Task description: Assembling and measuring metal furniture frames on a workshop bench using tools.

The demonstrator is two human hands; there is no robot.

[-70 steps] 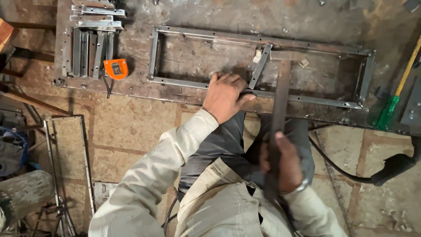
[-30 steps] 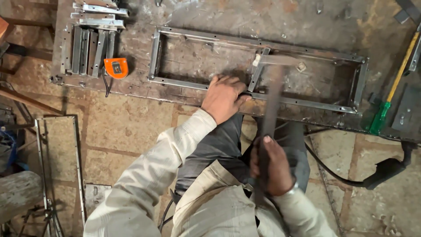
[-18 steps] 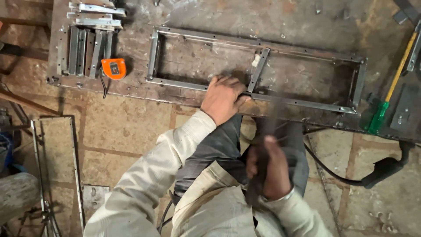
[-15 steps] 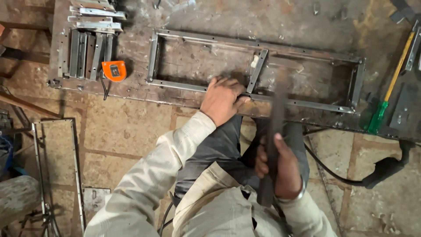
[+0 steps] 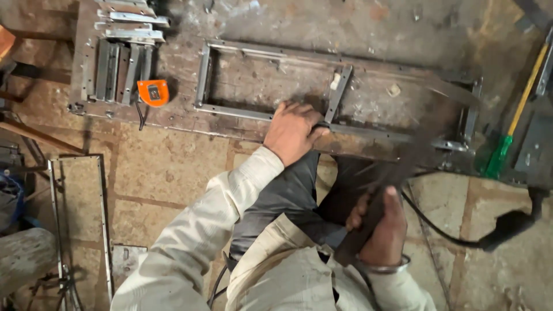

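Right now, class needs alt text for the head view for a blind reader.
A person's left hand presses on a long metal frame on a workbench, while the right hand grips a blurred hammer. An orange tape measure and stacked metal bars lie to the left.

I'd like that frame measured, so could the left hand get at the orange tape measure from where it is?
Probably yes. The left hand rests on the metal frame, and the orange tape measure lies in the open on the workbench off to its left, with nothing between them.
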